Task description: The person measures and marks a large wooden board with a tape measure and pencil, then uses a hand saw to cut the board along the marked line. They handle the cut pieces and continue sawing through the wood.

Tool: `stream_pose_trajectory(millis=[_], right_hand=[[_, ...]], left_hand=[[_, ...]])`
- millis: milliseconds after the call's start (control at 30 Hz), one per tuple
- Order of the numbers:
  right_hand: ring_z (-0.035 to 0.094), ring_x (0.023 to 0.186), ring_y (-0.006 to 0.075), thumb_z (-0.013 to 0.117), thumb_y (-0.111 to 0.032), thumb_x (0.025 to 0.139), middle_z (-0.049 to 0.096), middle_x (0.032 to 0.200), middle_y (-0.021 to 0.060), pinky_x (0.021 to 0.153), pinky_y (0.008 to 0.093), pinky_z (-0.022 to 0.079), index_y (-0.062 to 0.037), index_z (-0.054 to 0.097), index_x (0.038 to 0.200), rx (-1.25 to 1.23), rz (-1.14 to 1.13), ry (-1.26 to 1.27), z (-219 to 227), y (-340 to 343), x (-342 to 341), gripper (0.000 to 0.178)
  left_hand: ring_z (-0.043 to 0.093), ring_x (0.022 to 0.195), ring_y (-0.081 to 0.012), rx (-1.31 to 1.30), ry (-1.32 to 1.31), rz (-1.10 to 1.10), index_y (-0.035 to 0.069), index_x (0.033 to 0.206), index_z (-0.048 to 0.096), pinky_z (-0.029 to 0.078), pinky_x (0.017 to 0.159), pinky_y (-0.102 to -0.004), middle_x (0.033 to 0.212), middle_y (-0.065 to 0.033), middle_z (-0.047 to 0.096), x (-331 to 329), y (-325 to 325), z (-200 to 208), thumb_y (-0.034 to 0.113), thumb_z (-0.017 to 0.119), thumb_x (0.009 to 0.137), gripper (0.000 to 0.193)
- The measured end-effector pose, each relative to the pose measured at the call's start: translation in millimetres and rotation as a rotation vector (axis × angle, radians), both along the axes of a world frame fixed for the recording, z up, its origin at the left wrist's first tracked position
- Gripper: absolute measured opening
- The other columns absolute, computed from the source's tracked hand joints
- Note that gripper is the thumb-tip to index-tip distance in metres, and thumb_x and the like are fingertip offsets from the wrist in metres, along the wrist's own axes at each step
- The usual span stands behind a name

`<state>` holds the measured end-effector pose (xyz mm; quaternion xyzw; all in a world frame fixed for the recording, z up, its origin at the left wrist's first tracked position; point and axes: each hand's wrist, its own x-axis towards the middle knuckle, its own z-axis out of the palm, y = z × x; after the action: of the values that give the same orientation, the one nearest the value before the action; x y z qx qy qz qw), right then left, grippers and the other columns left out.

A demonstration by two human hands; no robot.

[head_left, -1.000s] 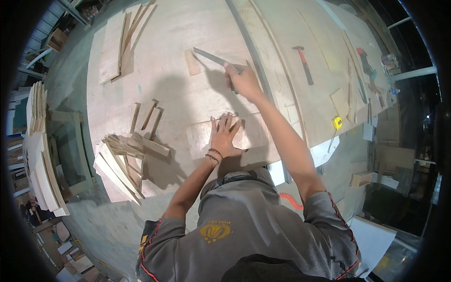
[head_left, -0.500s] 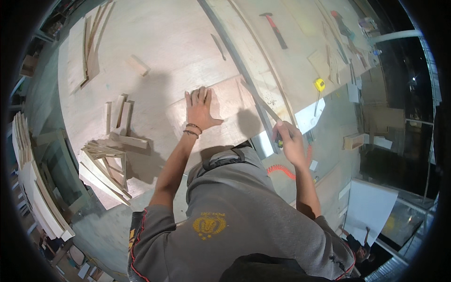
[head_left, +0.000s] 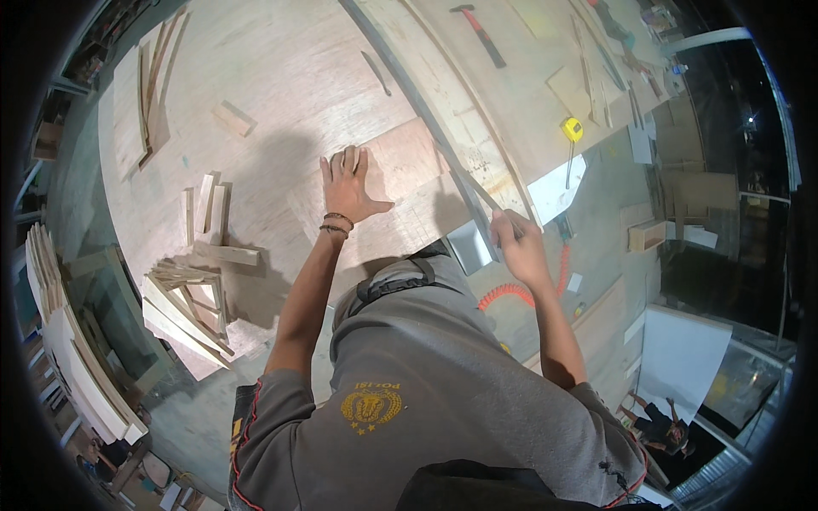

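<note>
My left hand (head_left: 351, 192) lies flat with spread fingers on a thin plywood sheet (head_left: 405, 157), near the table's front edge. To its right, my right hand (head_left: 521, 247) is closed around the near end of a long, narrow, flat metal tool (head_left: 479, 191). Its exact kind is unclear. The tool points away from me and to the left, its far end close to the plywood's right edge. It lies across a long dark metal bar (head_left: 414, 94) that runs away over the table. My fingers hide the tool's near end.
Short wood strips (head_left: 209, 213) are piled left of my left hand. A pale wooden board (head_left: 452, 81) runs beside the bar. Farther right are a red-handled hammer (head_left: 481, 38) and a yellow tape measure (head_left: 572, 129). An orange coiled hose (head_left: 511, 294) hangs below; another person (head_left: 665, 426) is at lower right.
The whole view has shifted slightly. My right hand has drawn the metal tool a little toward me and right relative to the plywood. My left hand stays spread on the sheet.
</note>
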<state>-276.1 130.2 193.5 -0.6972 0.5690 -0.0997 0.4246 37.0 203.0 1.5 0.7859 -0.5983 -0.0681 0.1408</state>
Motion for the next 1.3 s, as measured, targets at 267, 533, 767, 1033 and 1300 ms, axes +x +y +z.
stream_pose_trajectory(millis=[267,533,767,1033,1300], right_hand=[[0.054,0.066,0.0125,0.051,-0.042,0.111,0.062,0.07,0.0041,0.064,0.0308,0.043,-0.001,0.065,0.081,0.032,0.025,-0.059,-6,-20,5,0.052],[0.055,0.067,0.0123,0.052,-0.045,0.11,0.062,0.07,0.0039,0.064,0.0305,0.043,-0.0015,0.065,0.082,0.073,0.012,-0.07,-9,-30,11,0.053],[0.063,0.068,0.0192,0.056,-0.044,0.108,0.066,0.068,0.0091,0.07,0.0376,0.051,0.0032,0.069,0.086,0.064,-0.027,-0.021,-2,-23,19,0.054],[0.063,0.069,0.0195,0.055,-0.043,0.109,0.065,0.069,0.01,0.071,0.0373,0.051,0.0032,0.069,0.087,0.016,0.009,-0.033,-8,-34,37,0.053],[0.064,0.069,0.0201,0.055,-0.044,0.109,0.065,0.068,0.0109,0.071,0.0371,0.051,0.0033,0.069,0.087,-0.021,0.02,-0.065,-17,-47,58,0.054]], left_hand=[[0.043,0.142,-0.0412,-0.011,-0.014,-0.008,0.002,0.153,0.052,0.023,0.123,-0.0706,0.154,-0.0182,0.048,12,-11,-1,0.073,0.09,0.049,0.131],[0.043,0.144,-0.0428,0.006,-0.022,0.005,0.004,0.156,0.05,0.024,0.124,-0.0702,0.157,-0.02,0.049,25,-18,3,0.075,0.089,0.05,0.133],[0.043,0.144,-0.0429,-0.012,0.002,0.001,0.004,0.156,0.05,0.024,0.123,-0.0703,0.157,-0.02,0.049,27,-17,1,0.075,0.089,0.051,0.133],[0.043,0.144,-0.0415,0.024,-0.042,0.0,0.004,0.156,0.05,0.025,0.123,-0.0693,0.157,-0.0198,0.048,49,-33,-1,0.076,0.088,0.052,0.132],[0.04,0.147,-0.0399,0.075,-0.038,0.015,0.005,0.158,0.048,0.022,0.126,-0.0679,0.16,-0.0183,0.046,73,-52,5,0.077,0.088,0.052,0.134]])
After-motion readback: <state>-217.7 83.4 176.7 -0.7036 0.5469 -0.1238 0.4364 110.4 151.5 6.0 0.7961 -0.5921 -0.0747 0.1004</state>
